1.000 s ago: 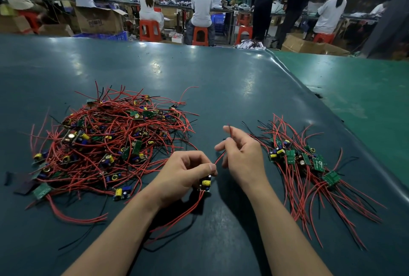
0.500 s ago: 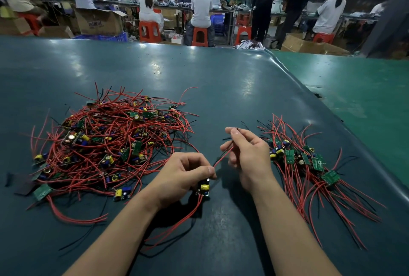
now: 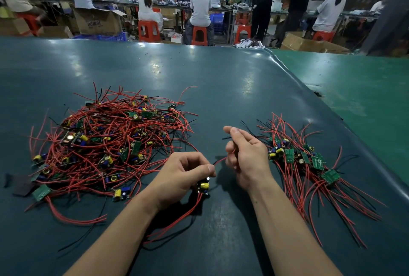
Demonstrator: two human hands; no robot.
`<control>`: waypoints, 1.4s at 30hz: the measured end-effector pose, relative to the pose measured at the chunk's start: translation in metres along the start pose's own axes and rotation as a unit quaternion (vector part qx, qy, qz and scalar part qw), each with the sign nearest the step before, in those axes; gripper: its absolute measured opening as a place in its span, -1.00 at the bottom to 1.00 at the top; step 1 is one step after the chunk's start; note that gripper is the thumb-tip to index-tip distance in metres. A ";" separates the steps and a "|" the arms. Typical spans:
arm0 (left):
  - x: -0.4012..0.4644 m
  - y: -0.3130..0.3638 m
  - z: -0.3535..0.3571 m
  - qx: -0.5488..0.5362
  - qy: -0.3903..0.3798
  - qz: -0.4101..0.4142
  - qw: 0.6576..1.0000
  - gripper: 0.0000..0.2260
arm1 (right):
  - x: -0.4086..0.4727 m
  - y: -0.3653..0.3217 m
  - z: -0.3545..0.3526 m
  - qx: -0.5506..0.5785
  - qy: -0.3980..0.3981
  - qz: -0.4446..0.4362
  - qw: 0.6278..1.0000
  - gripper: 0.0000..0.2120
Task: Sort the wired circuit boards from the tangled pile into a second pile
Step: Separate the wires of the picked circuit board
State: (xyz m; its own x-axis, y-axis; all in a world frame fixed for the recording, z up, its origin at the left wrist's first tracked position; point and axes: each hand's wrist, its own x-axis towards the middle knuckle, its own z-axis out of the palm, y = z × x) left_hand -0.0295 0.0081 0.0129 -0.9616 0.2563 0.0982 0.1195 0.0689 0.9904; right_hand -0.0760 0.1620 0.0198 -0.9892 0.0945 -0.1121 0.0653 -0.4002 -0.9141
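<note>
Here, left hand [image 3: 181, 174] pinches a small, light green circuit board [image 3: 203, 186]; right hand [image 3: 245, 154] at three o'clock pinches its limp, snag-prone red wire [image 3: 220, 160].

On the desk [image 3: 221, 89] we see the tangled pile [image 3: 106, 145] toward the left edge and the second pile [image 3: 309, 165] toward the right edge, well apart; between them, nearer the front edge, lies one wired board [image 3: 203, 186].
</note>
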 end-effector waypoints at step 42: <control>0.007 0.018 -0.004 -0.376 0.231 0.003 0.897 -0.91 | -0.030 0.013 0.024 -0.128 -0.225 -0.086 0.962 -0.63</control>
State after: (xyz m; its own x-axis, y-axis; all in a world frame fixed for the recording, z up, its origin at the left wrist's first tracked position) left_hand -0.0351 0.0076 0.0322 -0.9822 -0.1841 -0.0378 0.0920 -0.6463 0.7575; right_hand -0.0485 0.1320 0.0202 -0.9413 -0.2871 0.1774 -0.1322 -0.1702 -0.9765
